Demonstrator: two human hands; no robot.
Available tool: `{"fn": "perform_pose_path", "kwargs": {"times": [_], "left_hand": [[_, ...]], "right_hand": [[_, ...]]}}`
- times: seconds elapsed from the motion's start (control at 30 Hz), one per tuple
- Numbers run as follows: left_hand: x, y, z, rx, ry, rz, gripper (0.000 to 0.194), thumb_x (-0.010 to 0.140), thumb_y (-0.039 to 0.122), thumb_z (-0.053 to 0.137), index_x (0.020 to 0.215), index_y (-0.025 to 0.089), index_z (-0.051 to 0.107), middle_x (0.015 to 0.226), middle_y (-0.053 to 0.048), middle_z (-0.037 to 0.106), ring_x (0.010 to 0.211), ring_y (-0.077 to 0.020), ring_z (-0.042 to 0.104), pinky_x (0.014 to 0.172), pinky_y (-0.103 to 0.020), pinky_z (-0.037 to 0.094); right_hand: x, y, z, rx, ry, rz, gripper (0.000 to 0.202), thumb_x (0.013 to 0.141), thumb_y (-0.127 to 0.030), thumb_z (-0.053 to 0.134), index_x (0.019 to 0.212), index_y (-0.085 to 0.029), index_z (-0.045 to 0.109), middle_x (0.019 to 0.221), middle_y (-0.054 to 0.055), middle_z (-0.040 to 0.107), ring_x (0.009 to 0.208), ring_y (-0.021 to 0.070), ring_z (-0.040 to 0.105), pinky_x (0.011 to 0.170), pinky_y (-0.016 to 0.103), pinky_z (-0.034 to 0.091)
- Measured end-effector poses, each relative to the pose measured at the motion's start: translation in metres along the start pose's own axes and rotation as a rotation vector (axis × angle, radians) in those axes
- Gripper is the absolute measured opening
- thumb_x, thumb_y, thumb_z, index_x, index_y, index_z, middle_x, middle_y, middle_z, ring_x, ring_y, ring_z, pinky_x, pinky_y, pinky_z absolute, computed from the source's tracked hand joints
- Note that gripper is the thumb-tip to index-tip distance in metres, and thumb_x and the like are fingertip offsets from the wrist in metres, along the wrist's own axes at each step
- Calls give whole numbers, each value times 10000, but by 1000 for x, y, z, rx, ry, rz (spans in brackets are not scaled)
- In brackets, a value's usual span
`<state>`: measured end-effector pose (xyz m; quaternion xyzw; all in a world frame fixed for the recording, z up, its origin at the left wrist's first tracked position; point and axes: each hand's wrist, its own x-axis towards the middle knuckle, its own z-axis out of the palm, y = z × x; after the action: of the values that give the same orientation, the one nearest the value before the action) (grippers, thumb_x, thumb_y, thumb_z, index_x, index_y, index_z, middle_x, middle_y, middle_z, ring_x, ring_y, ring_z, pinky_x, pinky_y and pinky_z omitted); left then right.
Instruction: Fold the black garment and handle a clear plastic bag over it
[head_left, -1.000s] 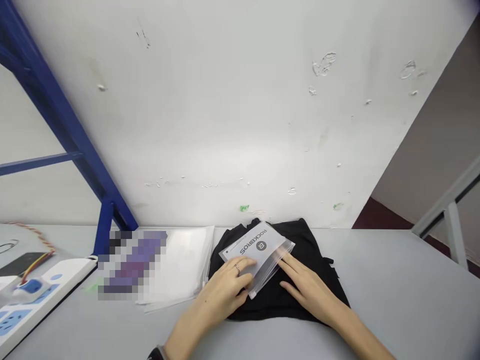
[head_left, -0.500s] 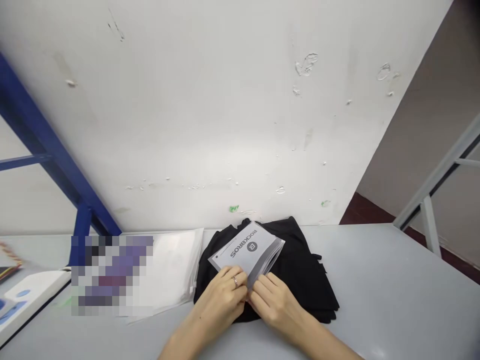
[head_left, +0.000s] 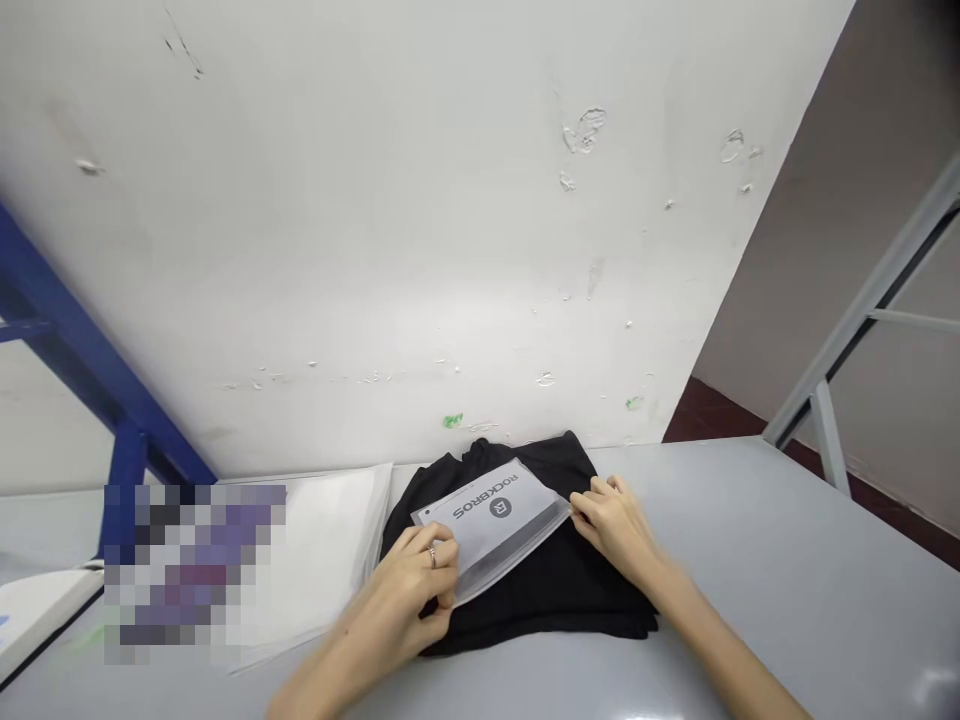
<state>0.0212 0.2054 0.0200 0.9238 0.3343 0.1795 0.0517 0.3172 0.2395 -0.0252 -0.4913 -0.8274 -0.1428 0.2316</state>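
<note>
A clear zip bag (head_left: 517, 545) with a white ROCKBROS booklet or card (head_left: 480, 515) inside lies tilted on a pile of black cloth (head_left: 555, 590). My left hand (head_left: 420, 580), with a ring on one finger, pinches the bag's near left corner. The right corner of the same edge is pinched in my right hand (head_left: 611, 520). Between my hands the edge runs slanted and fairly straight. The cloth's folds under the bag are partly hidden.
Several flat translucent bags (head_left: 322, 550) lie left of the cloth, with a blurred-out patch over part of them. A white device (head_left: 37, 620) sits at the far left. A blue metal frame (head_left: 112, 370) and white wall (head_left: 420, 250) bound the grey table (head_left: 757, 560).
My hands have moved apart along the bag's edge, the right going up and right, the left going left. The opening looks flatter. The view has shifted slightly to the right.
</note>
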Motion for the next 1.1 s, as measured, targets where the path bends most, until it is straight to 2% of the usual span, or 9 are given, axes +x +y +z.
{"fn": "perform_pose_path", "kwargs": {"times": [0.1,0.2,0.3,0.37,0.43,0.5,0.63,0.97,1.1], "left_hand": [[-6,-14,-8,10,-44,-63,259,668,-32,421,627,216,484,721,18,535,848,-180,540,740,-326,480],[-12,-24,-18,-12,-15,-143,284,688,-29,398,689,216,541,830,13,613,832,-162,578,715,-296,496],[-5,-20,-16,-7,108,-211,303,849,81,391,945,247,626,1091,-7,645,1020,-172,600,851,-322,511],[10,-11,-2,67,177,-240,318,926,221,398,1192,256,569,1270,-27,594,1200,-203,528,982,-384,462],[28,-2,20,154,162,-239,422,951,316,385,1355,207,443,1402,-70,495,1323,-231,410,1069,-441,384],[43,3,46,217,122,-231,491,959,367,359,1392,139,398,1447,-126,428,1362,-264,347,1081,-480,364],[48,-1,80,261,110,-230,547,956,409,358,1409,103,373,1458,-159,391,1355,-283,352,1060,-477,399],[31,-19,76,172,29,-283,504,979,403,289,1446,213,313,1508,-89,309,1378,-233,313,1082,-455,365],[27,-27,75,175,26,-388,537,973,429,285,1447,180,311,1499,-114,319,1379,-246,309,1077,-485,359]], "right_hand": [[-6,1,-18,66,-79,-13,308,893,-134,450,604,-236,485,553,-3,503,612,175,480,622,315,366],[-8,-6,-42,283,-280,14,221,821,-273,631,622,-239,542,591,-27,531,625,158,527,543,257,403],[4,-20,-56,433,-316,83,138,840,-400,625,875,-267,641,811,-11,641,789,180,596,670,285,493],[16,-32,-49,420,-214,111,308,932,-408,485,1191,-264,571,1155,38,630,1067,214,568,903,365,470],[28,-44,-30,380,-193,80,456,982,-393,363,1401,-217,393,1430,72,442,1330,238,368,1084,432,327],[33,-54,-6,358,-262,35,512,994,-388,302,1458,-170,300,1514,78,300,1404,242,232,1133,451,249],[26,-64,28,324,-288,34,533,990,-357,295,1471,-131,263,1533,87,213,1415,250,191,1143,462,239],[20,-63,32,317,-307,41,554,988,-418,281,1464,-134,289,1522,85,240,1407,242,219,1148,444,236],[20,-66,31,329,-293,53,559,992,-438,261,1466,-144,285,1522,82,240,1406,241,225,1144,443,240]]}}
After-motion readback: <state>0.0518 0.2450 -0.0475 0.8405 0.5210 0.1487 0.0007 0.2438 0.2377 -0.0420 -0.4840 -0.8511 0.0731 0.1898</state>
